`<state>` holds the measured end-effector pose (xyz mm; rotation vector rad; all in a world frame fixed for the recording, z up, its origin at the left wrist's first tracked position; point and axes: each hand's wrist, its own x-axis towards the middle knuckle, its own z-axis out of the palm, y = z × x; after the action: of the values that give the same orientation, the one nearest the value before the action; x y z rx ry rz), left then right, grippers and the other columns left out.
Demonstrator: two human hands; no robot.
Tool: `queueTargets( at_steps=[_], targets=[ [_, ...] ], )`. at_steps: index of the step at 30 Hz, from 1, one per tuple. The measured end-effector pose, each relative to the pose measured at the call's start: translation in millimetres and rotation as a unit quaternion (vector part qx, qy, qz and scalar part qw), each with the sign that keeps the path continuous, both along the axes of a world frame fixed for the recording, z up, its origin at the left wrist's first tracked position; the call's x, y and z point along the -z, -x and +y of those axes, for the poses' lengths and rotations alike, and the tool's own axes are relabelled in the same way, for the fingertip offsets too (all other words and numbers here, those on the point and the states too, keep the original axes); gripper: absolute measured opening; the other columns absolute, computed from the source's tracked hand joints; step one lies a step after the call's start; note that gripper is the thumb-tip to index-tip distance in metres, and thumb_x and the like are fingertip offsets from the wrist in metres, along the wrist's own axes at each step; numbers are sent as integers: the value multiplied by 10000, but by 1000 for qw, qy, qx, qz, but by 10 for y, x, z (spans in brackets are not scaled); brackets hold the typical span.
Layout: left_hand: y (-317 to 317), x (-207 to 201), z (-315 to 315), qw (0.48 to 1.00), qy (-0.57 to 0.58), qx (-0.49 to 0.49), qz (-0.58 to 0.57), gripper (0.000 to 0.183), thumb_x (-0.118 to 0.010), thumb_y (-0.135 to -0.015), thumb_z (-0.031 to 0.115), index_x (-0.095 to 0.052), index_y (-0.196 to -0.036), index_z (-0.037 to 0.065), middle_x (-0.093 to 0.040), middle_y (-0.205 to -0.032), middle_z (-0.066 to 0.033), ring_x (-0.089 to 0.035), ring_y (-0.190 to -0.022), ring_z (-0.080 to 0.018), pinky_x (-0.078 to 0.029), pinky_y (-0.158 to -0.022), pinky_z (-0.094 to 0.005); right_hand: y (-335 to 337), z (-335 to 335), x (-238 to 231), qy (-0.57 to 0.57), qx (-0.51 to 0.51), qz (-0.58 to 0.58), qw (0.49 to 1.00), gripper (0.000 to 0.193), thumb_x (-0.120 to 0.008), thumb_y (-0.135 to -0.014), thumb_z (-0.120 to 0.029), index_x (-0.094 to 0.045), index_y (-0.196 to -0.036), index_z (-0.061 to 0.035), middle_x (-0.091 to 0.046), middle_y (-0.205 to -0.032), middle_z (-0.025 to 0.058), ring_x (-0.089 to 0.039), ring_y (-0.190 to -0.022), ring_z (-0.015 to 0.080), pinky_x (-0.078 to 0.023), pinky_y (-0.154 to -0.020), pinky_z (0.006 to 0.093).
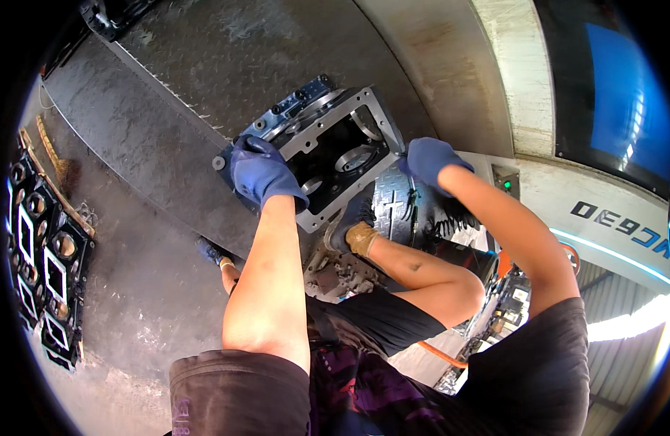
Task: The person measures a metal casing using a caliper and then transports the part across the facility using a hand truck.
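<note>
A boxy cast metal housing (pixel 387 158) with a machined grey flange, bolt holes and round bores inside lies tilted before me, its open side facing up. Blue paint covers its outer wall, which carries several bolts. In a blue glove, my left hand (pixel 262 171) is closed over the near left edge of the housing. My right hand (pixel 433 163), gloved the same way, has its fingers curled at the right corner of the flange; its fingertips are partly hidden. Beneath that corner is my foot in a dark shoe (pixel 357 218), on or beside a patterned metal plate (pixel 388 200).
Worn metal plating (pixel 204 58) spreads behind the housing. At the right stands a machine with a pale panel (pixel 618 225), a green-lit button (pixel 507 184) and a dark blue window (pixel 626 94). Several similar black castings (pixel 51 254) sit at the far left, near a straw broom (pixel 62 168).
</note>
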<state>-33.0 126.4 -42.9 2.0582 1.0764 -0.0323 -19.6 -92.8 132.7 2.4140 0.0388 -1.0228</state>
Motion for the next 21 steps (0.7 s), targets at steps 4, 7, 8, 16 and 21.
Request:
queueTargets(
  at_steps=[4,7,8,16,21],
  targets=[
    [13,-18,59,1000,8,-3,-4,329,-553,-953,327,-703,-934,35,-719,-889,-186,-689,-783,-362,-545,-719,-433,19,-45,146,33,-105,25,994,214,-643,-814,-223,-769,-915,-82,-728,-882,184,-728,-805,307,-557,-635,414],
    [3,-43,0,1000,11,-2,-9,329,-560,-945,329,-710,-959,36,-723,-901,-183,-696,-797,-357,-549,-726,-431,-82,-332,11,-109,133,82,982,265,-632,-882,-312,-758,-876,-79,-722,-791,151,-720,-743,267,-527,-595,377],
    [-17,-75,56,1000,11,-3,2,333,-558,-946,332,-710,-960,36,-723,-900,-183,-697,-794,-356,-549,-725,-432,-126,-271,-85,-190,343,50,919,277,-621,-894,-314,-753,-864,-72,-720,-779,138,-714,-717,252,-517,-579,370],
    [-31,-55,44,999,-12,-1,41,323,-538,-945,338,-708,-940,63,-714,-849,-164,-693,-744,-353,-550,-667,-422,75,16,91,57,-90,-6,994,226,-584,-885,-196,-764,-907,-61,-748,-890,150,-727,-800,276,-549,-671,431],
    [-25,-2,15,1000,-2,-4,2,394,-535,-959,395,-677,-919,30,-712,-857,-193,-687,-752,-368,-545,-668,-442,52,-140,52,-7,-55,-26,998,188,-586,-838,-120,-757,-886,-59,-731,-802,151,-710,-731,303,-536,-636,446]
  ],
)
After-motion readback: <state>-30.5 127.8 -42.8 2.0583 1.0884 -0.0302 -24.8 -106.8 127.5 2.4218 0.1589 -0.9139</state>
